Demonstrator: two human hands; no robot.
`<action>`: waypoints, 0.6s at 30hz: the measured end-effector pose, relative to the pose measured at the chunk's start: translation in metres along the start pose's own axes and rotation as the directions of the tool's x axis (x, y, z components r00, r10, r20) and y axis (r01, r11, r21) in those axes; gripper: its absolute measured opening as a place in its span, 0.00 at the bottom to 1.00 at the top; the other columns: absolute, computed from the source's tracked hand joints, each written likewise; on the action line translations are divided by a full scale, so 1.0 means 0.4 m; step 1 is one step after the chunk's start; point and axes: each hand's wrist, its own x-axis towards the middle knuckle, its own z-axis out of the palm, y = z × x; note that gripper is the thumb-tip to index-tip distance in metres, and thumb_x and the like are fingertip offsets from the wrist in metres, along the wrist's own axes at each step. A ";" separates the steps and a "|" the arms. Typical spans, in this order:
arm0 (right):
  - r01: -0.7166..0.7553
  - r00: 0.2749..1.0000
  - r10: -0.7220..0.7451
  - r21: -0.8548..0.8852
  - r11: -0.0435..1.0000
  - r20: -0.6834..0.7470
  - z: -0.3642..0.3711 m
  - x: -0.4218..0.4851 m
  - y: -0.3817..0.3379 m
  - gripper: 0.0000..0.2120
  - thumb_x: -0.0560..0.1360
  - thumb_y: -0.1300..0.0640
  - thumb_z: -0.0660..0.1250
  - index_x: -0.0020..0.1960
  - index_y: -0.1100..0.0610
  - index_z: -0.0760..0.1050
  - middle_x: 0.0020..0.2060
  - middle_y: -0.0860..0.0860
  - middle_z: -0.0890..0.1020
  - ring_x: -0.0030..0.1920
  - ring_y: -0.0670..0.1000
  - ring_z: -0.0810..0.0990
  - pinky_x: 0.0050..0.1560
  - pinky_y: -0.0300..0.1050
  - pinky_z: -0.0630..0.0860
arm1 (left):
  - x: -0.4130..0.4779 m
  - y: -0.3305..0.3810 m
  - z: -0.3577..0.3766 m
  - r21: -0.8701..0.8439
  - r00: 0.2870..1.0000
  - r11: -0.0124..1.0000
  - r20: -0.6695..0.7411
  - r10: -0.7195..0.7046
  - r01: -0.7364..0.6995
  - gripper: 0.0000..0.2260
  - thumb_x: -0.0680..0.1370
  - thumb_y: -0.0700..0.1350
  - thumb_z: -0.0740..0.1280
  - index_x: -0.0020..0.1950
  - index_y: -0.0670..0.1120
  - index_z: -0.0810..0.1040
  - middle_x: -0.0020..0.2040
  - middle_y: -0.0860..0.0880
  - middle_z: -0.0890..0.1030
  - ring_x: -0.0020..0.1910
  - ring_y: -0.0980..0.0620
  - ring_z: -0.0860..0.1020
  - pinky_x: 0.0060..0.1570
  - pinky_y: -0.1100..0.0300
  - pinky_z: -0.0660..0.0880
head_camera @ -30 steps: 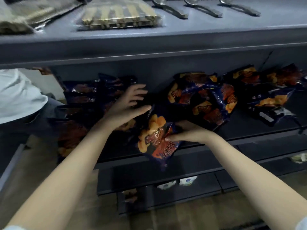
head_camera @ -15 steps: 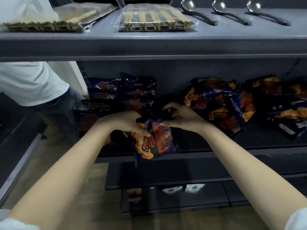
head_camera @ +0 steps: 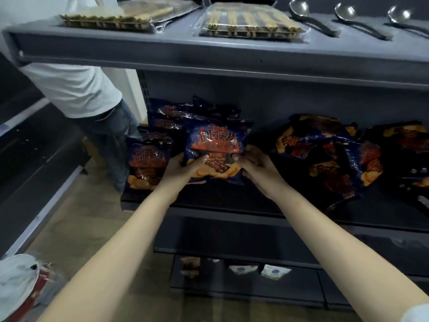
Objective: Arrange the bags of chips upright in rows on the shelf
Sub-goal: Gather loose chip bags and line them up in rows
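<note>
I hold a dark blue bag of chips (head_camera: 217, 145) upright over the middle shelf (head_camera: 232, 205), its front facing me. My left hand (head_camera: 185, 167) grips its lower left corner and my right hand (head_camera: 254, 165) its lower right corner. To its left stands a row of several upright bags (head_camera: 148, 163), one behind another. More bags stand behind the held one. On the right of the shelf lies a loose pile of bags (head_camera: 325, 159), flat and overlapping.
The top shelf (head_camera: 209, 54) carries two clear packs of sticks (head_camera: 250, 24) and three metal ladles (head_camera: 311, 19). A person in a white shirt (head_camera: 76, 89) stands at the left end of the shelf. Lower shelves (head_camera: 232, 242) hold small packets (head_camera: 274, 271). A white bag (head_camera: 16, 282) lies at bottom left.
The bag was tilted at the shelf's front edge; both hands have turned it upright and moved it back next to the standing row. The view has shifted left and closer.
</note>
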 end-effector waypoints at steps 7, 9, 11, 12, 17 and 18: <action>0.012 0.999 -0.015 -0.062 0.998 -0.043 0.049 0.009 0.052 0.16 0.70 0.58 0.73 0.57 0.56 0.76 0.52 0.53 0.83 0.54 0.51 0.81 0.61 0.53 0.76 | -0.029 -0.034 -0.017 0.092 1.000 0.996 0.019 -0.022 0.020 0.05 0.76 0.45 0.67 0.51 0.54 0.76 0.50 0.56 0.79 0.48 0.62 0.78 0.48 0.60 0.78; 0.033 0.997 -0.038 -0.075 0.997 -0.063 0.052 0.013 0.052 0.19 0.70 0.58 0.73 0.59 0.56 0.74 0.53 0.50 0.82 0.54 0.48 0.81 0.58 0.46 0.77 | -0.021 -0.038 -0.036 0.286 0.994 0.952 0.024 0.103 -0.106 0.07 0.76 0.46 0.68 0.53 0.53 0.76 0.50 0.57 0.80 0.49 0.66 0.77 0.49 0.68 0.73; 0.048 0.993 -0.055 -0.069 0.996 -0.107 0.059 0.017 0.055 0.19 0.71 0.59 0.73 0.58 0.53 0.70 0.51 0.46 0.80 0.52 0.44 0.80 0.54 0.40 0.77 | -0.014 -0.048 -0.050 0.401 0.989 0.907 -0.014 0.145 -0.127 0.15 0.74 0.48 0.70 0.59 0.51 0.74 0.54 0.56 0.79 0.54 0.61 0.76 0.52 0.66 0.71; 0.044 0.990 -0.054 -0.072 0.996 -0.130 0.063 0.019 0.060 0.18 0.71 0.59 0.72 0.57 0.53 0.69 0.50 0.45 0.79 0.52 0.43 0.79 0.54 0.40 0.77 | -0.016 -0.053 -0.053 0.441 0.984 0.887 -0.045 0.172 -0.135 0.19 0.73 0.47 0.71 0.62 0.50 0.72 0.56 0.55 0.78 0.56 0.60 0.75 0.54 0.65 0.70; -0.039 0.982 0.008 -0.162 0.986 -0.188 0.076 0.027 0.111 0.20 0.71 0.54 0.72 0.58 0.52 0.68 0.54 0.47 0.79 0.55 0.47 0.78 0.59 0.47 0.74 | -0.044 -0.081 -0.057 0.676 0.922 0.666 0.050 0.384 -0.314 0.17 0.71 0.38 0.70 0.60 0.47 0.75 0.63 0.48 0.72 0.64 0.52 0.69 0.60 0.67 0.63; -0.060 0.983 0.022 -0.203 0.977 -0.185 0.082 0.026 0.117 0.20 0.71 0.53 0.72 0.59 0.52 0.68 0.55 0.47 0.78 0.55 0.48 0.77 0.57 0.45 0.74 | -0.050 -0.090 -0.058 0.699 0.923 0.633 0.104 0.370 -0.332 0.16 0.71 0.37 0.70 0.58 0.47 0.76 0.64 0.48 0.71 0.65 0.51 0.68 0.61 0.64 0.63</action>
